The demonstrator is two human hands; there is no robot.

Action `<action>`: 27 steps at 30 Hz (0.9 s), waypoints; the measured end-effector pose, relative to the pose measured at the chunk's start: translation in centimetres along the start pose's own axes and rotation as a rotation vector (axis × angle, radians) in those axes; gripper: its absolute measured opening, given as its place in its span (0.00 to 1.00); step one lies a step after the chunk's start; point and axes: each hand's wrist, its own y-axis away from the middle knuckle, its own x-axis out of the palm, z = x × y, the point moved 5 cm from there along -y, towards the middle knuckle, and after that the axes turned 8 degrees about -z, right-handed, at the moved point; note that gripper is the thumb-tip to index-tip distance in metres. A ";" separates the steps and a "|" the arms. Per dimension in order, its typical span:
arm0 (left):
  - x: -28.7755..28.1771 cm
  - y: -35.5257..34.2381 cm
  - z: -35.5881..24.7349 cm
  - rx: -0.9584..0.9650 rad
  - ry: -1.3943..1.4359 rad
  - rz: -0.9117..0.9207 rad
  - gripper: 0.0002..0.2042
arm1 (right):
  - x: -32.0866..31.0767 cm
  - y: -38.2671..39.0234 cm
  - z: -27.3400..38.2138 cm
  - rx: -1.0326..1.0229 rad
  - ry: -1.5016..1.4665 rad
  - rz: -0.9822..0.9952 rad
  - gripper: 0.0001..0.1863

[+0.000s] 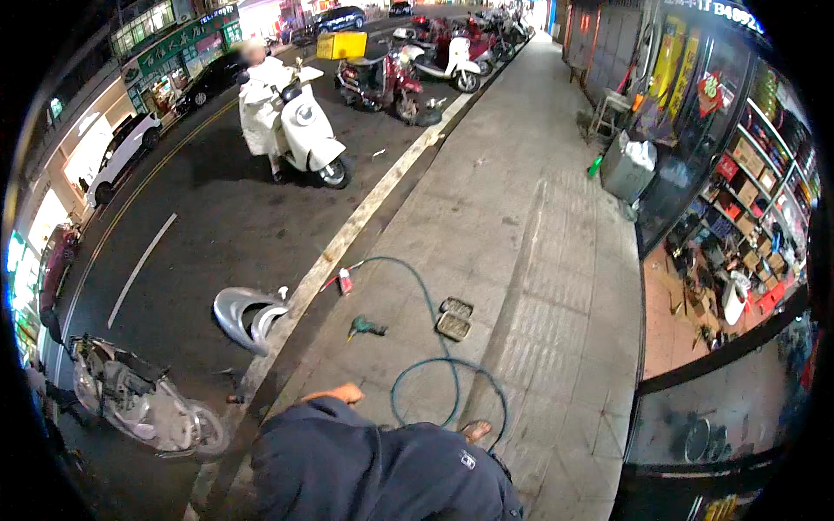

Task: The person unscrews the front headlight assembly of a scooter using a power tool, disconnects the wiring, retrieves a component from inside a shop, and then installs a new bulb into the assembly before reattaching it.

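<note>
No grip on anything shows. My dark-clothed body [382,464] fills the lower middle. Past its left side shows a patch of bare skin [340,393]; whether it is my left hand or part of a leg, I cannot tell. My right hand is out of view. A bare foot [476,430] shows at the right. On the pavement ahead lie a green cordless drill [368,328], a small red and white bottle [345,281] and an open case of small parts [454,319]. A teal hose [426,286] loops around between them and my body.
A grey scooter panel [246,319] lies at the kerb [352,227]. A partly stripped scooter [143,399] is at the lower left. A person [262,104] is with a white scooter [306,130] on the road. Shop shelves [756,182] and a grey bin [627,174] are at the right.
</note>
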 end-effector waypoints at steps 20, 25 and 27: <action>-7.5 -18.7 -62.2 0.497 0.334 -0.487 0.14 | -27.3 -33.4 13.2 0.105 0.024 -0.184 0.24; -0.1 -23.2 -53.4 0.500 -0.211 -0.187 0.25 | -36.0 -41.9 16.2 0.039 -0.009 -0.203 0.25; -0.8 -21.5 -50.5 -0.255 0.759 0.018 0.14 | -35.8 -43.4 20.4 0.041 -0.069 -0.259 0.20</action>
